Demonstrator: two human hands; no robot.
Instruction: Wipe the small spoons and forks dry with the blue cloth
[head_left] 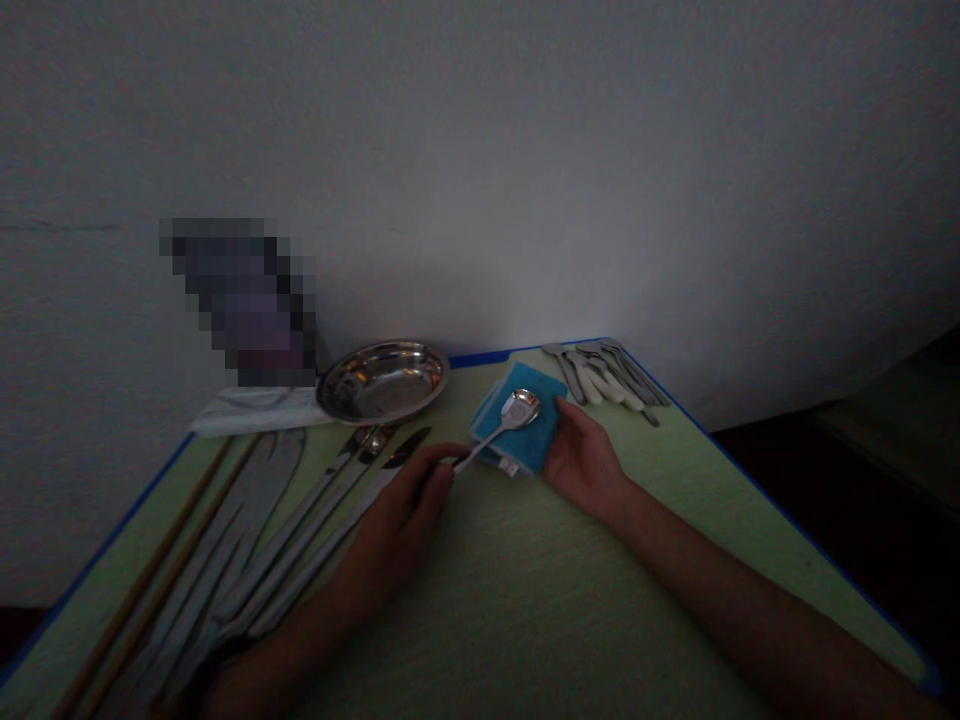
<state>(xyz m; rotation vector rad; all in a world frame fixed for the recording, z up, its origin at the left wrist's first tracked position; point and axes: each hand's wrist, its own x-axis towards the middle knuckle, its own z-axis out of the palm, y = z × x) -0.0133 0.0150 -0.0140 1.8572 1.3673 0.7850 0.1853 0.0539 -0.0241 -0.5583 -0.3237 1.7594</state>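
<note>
A steel spoon (510,415) lies with its bowl on a folded blue cloth (529,440) on the green table top (525,590). My left hand (409,495) pinches the end of the spoon's handle, fingers closed around it. My right hand (581,460) rests against the right edge of the blue cloth, fingers curled on it and holding it in place.
A steel bowl (384,380) stands at the back, with a white folded cloth (255,410) to its left. Several knives and long utensils (285,530) lie at the left, beside wooden chopsticks (157,570). Several spoons (607,378) lie at the back right corner. A wall rises behind.
</note>
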